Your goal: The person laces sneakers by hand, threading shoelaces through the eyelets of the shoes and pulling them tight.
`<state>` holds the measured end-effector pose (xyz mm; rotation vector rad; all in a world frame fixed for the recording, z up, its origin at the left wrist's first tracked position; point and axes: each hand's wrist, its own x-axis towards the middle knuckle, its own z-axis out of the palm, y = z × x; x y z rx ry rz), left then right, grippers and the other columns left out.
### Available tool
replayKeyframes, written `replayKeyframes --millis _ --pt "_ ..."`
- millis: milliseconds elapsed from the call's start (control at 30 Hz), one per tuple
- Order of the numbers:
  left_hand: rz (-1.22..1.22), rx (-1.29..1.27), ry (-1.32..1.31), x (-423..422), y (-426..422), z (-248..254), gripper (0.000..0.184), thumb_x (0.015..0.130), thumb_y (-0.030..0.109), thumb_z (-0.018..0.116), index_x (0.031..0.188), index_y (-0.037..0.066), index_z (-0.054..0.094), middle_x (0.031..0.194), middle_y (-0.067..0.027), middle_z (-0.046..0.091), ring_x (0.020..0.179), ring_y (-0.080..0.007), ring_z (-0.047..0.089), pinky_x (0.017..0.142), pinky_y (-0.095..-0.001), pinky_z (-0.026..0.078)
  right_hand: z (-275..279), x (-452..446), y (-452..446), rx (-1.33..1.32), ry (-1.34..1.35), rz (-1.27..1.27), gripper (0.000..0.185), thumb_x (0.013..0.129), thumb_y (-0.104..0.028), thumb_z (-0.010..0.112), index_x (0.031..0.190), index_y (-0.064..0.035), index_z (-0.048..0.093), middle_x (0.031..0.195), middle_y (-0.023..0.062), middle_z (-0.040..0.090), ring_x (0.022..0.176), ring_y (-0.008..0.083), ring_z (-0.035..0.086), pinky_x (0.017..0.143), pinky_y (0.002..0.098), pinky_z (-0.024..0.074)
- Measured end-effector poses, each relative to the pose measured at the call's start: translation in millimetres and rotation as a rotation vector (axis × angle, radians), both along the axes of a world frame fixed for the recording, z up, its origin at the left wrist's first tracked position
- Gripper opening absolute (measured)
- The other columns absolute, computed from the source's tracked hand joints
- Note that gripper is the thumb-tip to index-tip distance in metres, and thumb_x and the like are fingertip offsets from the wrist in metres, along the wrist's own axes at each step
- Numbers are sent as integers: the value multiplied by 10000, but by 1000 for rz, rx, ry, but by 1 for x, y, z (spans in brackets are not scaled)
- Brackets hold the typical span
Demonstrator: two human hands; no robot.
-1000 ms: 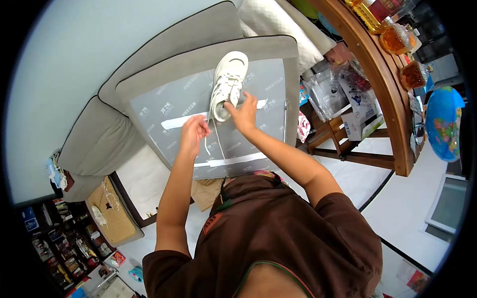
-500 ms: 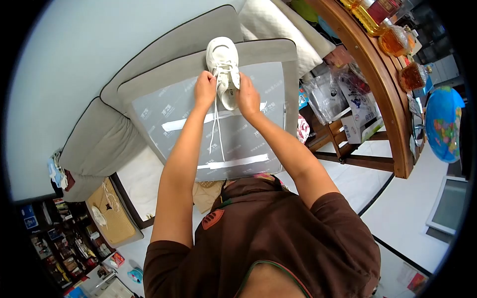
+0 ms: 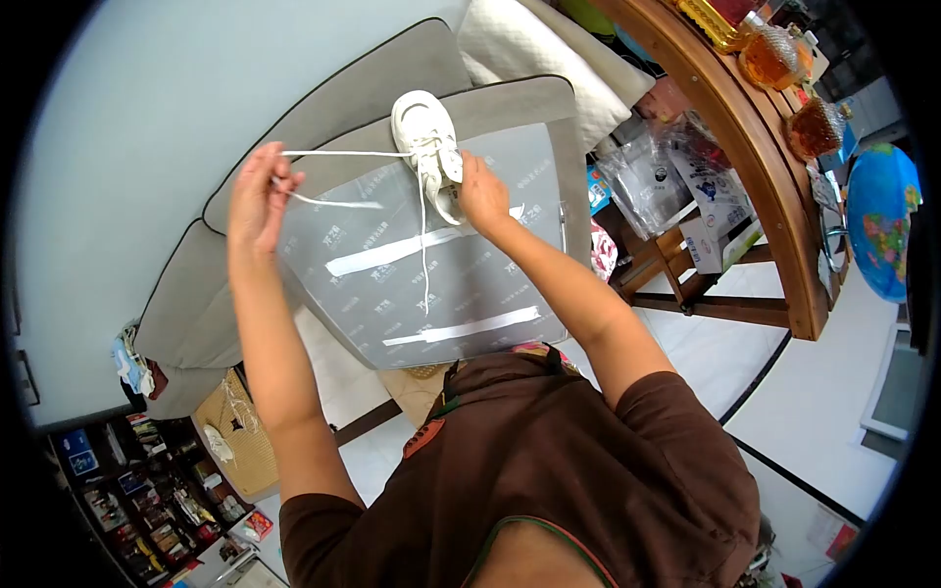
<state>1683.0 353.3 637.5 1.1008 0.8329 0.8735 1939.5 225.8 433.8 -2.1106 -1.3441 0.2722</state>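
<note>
A white lace-up shoe (image 3: 423, 120) lies on a grey printed sheet (image 3: 470, 279) over the cushion, its toe pointing away from me. My left hand (image 3: 260, 191) is out to the left, fingers closed on a white shoelace (image 3: 343, 153). That lace runs taut from the eyelets to my fingers, and its loose end hangs off to the right below them. The other lace end trails down the sheet from the shoe. My right hand (image 3: 484, 193) grips the right side of the shoe near its opening, its fingertips partly hidden.
Grey sofa cushions (image 3: 343, 93) lie behind and to the left. On the right stands a wooden table (image 3: 740, 127) with amber glass bottles (image 3: 772, 61), and plastic-wrapped packages (image 3: 637, 191) sit beneath it. A blue globe (image 3: 877, 225) is at far right, a dark bookshelf (image 3: 127, 490) at lower left.
My left hand has moved from beside the shoe far to the left, drawing one lace out taut. The shoe tilts slightly left; my right hand stays on its side.
</note>
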Motion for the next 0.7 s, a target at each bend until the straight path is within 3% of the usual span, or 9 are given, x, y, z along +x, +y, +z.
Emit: replayKeyframes --millis 133,233,433,533,600,700 --pt "147 159 -46 -26 -2 64 185 958 175 551 1048 15 572 818 -34 595 603 -80 507 800 -292 529 4 5 -3 -63 82 56 487 823 -109 544 1293 -59 427 1186 184 555 983 382 592 808 464 491" --pt "164 222 -99 -38 -5 98 226 962 173 540 1079 -18 568 990 -131 642 690 -124 588 849 -325 533 6 11 -2 -116 103 108 509 817 -120 565 1300 -56 418 1203 193 541 1001 383 589 833 462 488" --pt "250 384 -117 -29 -17 143 280 967 154 529 1154 -52 551 1187 -242 584 827 -191 630 982 -389 492 7 23 -4 -140 81 170 593 787 -159 638 1318 -45 400 1197 192 529 983 373 592 872 442 487" --pt "291 526 109 -4 -24 149 268 958 184 541 1116 -30 573 1125 -193 639 841 -163 642 899 -312 494 23 19 -5 33 51 148 617 778 -179 666 1324 -35 416 1187 182 539 961 349 597 878 420 480" --pt "275 579 223 21 -27 141 236 947 191 552 1093 11 596 1066 -124 676 835 -141 638 876 -287 464 76 16 -5 243 100 154 549 797 -170 664 1294 -26 480 1145 181 567 933 322 601 858 396 478" --pt "18 601 262 63 -38 111 204 945 183 546 1076 40 611 1052 -89 679 866 -152 638 903 -324 453 160 15 -1 336 657 414 356 843 -159 654 1168 -20 614 986 135 632 841 217 598 778 332 475"
